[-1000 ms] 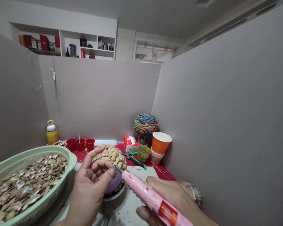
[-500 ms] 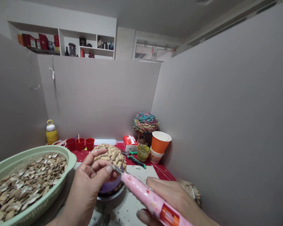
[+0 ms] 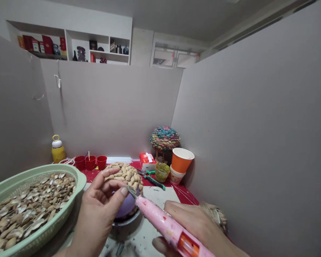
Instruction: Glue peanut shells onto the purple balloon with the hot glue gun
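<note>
My right hand [image 3: 196, 221] is closed around a pink hot glue gun [image 3: 160, 219], stained with red spots and pointing up and left. Its metal nozzle meets the fingertips of my left hand [image 3: 100, 203], where thumb and forefinger are pinched together. Whatever lies between them is too small or hidden to make out. Behind and below the fingers, a dome covered in peanut shells [image 3: 127, 173] shows a bare purple balloon-like surface [image 3: 127, 206] on its near side. It rests in a metal bowl [image 3: 128, 222], partly hidden by my left hand.
A green basket [image 3: 79, 178] of loose half shells stands at left. Red cups [image 3: 90, 163], green-handled pliers [image 3: 155, 182], a small tub [image 3: 162, 172], orange paper cups [image 3: 182, 160] and a colourful mushroom-shaped piece [image 3: 165, 138] line the back. Grey partitions [image 3: 112, 103] enclose the table.
Both hands keep nearly the same pose, the nozzle still at the left fingertips. The view has shifted slightly, and a little more of the purple surface shows.
</note>
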Motion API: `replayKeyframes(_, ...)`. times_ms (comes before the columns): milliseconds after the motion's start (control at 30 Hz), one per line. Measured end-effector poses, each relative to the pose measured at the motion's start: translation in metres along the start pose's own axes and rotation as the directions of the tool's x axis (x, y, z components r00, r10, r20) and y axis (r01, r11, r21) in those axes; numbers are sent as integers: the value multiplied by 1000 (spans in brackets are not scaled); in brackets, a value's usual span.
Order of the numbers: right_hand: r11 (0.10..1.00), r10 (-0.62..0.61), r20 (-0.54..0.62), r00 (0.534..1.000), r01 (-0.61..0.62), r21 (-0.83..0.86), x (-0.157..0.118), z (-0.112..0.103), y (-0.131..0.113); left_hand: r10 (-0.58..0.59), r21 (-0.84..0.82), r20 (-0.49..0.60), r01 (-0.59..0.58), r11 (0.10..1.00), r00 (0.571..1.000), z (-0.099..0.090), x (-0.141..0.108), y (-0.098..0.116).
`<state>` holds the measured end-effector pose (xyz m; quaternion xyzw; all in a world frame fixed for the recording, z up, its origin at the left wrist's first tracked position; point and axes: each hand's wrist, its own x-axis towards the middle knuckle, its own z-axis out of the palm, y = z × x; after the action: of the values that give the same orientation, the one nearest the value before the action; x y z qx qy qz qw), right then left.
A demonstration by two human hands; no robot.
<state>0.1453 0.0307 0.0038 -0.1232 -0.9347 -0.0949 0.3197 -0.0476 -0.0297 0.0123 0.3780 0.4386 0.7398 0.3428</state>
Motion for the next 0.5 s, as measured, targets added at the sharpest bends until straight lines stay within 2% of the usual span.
replayKeyframes(133,999,40,28,999,-40,-24,-4,6,4,24,33,4,-24,999,1000,-2,0,-2)
replayKeyframes(300,998,31,-34,999,-33,-45,-4,8,4,33,27,6,-33,999,999,-3,1,-3)
replayKeyframes(433,999,25,-3,1000,-25,-48,-2,5,0,33,24,-4,-33,999,999,-2,2,-2)
replayKeyframes(500,999,35,-31,999,-36,-40,-3,6,0,33,27,-11,-33,999,999,-1,2,-1)
